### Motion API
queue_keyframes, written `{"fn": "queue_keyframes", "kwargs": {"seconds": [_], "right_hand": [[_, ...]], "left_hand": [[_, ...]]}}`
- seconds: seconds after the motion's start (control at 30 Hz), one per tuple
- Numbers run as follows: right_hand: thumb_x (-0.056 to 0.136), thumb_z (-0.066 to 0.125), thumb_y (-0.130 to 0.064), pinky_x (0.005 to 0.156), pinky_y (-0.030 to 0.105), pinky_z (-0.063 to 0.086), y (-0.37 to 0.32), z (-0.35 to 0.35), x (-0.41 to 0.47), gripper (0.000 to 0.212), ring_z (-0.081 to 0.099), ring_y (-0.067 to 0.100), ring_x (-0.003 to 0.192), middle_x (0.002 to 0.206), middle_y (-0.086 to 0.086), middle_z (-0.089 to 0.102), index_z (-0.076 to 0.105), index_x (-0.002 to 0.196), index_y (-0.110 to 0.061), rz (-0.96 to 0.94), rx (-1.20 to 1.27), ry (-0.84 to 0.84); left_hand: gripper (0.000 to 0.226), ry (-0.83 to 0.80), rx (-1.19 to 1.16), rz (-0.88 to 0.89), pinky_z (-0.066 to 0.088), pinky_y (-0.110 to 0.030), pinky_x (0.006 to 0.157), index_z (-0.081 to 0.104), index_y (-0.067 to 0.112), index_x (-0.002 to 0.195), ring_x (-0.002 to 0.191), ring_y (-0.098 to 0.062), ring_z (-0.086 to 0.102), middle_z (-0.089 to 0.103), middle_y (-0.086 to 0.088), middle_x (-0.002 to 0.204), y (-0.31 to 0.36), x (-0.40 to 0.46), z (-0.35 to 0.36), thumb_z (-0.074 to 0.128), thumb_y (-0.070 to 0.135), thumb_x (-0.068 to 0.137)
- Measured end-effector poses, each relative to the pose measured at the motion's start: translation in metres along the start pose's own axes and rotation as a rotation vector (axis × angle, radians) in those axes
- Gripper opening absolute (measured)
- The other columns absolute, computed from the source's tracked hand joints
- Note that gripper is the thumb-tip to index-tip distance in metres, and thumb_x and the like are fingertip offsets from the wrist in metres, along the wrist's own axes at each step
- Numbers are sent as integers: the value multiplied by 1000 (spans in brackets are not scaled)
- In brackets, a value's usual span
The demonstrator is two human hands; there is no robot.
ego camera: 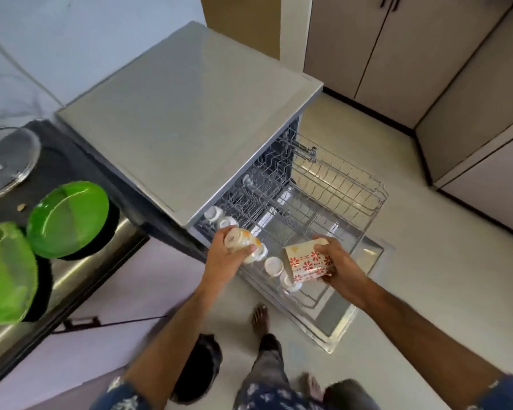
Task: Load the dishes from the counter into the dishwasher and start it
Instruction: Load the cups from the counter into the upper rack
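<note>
- The grey dishwasher [190, 119] stands open by the counter [57, 279], with its door [341, 324] down flat on the floor.
- Its wire rack [338, 190] is pulled out over the door. A few white cups [273, 266] sit upside down along the rack's near edge.
- Two green plates [67, 218] and a glass lid [8, 161] wait on the counter, well apart from the rack.
- The right hand [336, 261] grips a cup with red flowers [308, 261], tipped on its side over the rack.
- The left hand [224, 254] wraps around a cream mug [242, 239] just above the white cups.
- Two bare feet [259, 318] stand right by the door.
</note>
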State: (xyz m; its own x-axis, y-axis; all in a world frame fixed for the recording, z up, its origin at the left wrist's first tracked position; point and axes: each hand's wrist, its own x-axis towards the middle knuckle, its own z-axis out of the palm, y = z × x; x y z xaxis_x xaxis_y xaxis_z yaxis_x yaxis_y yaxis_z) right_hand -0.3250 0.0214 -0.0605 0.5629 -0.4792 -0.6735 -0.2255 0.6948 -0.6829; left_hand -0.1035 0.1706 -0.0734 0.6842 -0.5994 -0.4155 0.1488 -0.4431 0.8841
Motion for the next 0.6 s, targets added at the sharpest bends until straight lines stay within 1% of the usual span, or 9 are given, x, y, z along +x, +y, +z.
{"fn": "queue_keyframes", "kwargs": {"seconds": [0.07,0.13,0.23,0.27,0.3,0.4,0.5,0.53,0.6], "right_hand": [[95,58,-26,71,33,53,1,0,32,31,64,23,89,103,11,63,54,126,-23,-20,9,26],[95,59,-26,79,38,53,5,1,59,28,63,26,96,107,12,63,55,124,-25,-29,23,65],[96,58,-24,76,36,54,17,-4,101,30,63,29,100,110,13,63,54,125,-26,-43,31,126],[96,58,-23,75,35,54,20,-6,112,30,63,29,101,112,13,62,54,126,-27,-52,31,136],[96,59,-23,76,35,54,25,-10,125,30,62,29,102,113,13,62,54,126,-28,-60,41,144],[95,59,-23,82,39,54,45,-27,159,29,61,30,105,114,11,61,56,122,-33,-77,87,160],[94,60,-22,84,42,54,62,-37,182,29,62,27,102,110,7,64,57,120,-35,-89,105,150],[94,60,-21,82,40,53,67,-41,188,30,63,25,100,108,4,65,57,121,-35,-93,116,146],[95,60,-20,78,36,51,73,-44,198,31,64,20,96,104,0,66,55,123,-32,-101,138,123]], "left_hand": [[57,22,39,-15,52,-12,63,56,20,121,89,-7,70,69,1,108,-8,38,7,88,14,74],[56,63,128,-3,52,-12,68,57,25,119,93,-9,69,69,8,105,-16,73,14,89,24,73],[60,150,279,69,57,-36,83,56,33,115,95,-12,65,66,10,107,-35,131,27,90,39,67],[61,152,325,96,57,-40,84,54,33,117,96,-13,64,64,7,110,-40,144,31,90,38,67],[62,147,369,125,57,-39,83,53,31,120,98,-14,62,61,4,114,-46,159,36,89,34,70],[64,184,417,203,57,-27,76,50,21,128,103,-14,57,49,-2,124,-59,198,50,84,10,75],[67,217,477,179,57,-23,72,50,17,128,105,-18,58,45,-5,126,-71,240,48,75,-8,71],[67,201,537,175,57,-23,72,50,18,127,105,-19,58,46,-5,125,-76,253,45,74,-9,69],[68,149,659,177,57,-34,80,52,26,122,106,-21,58,50,-5,124,-82,274,35,73,-7,66]]}}
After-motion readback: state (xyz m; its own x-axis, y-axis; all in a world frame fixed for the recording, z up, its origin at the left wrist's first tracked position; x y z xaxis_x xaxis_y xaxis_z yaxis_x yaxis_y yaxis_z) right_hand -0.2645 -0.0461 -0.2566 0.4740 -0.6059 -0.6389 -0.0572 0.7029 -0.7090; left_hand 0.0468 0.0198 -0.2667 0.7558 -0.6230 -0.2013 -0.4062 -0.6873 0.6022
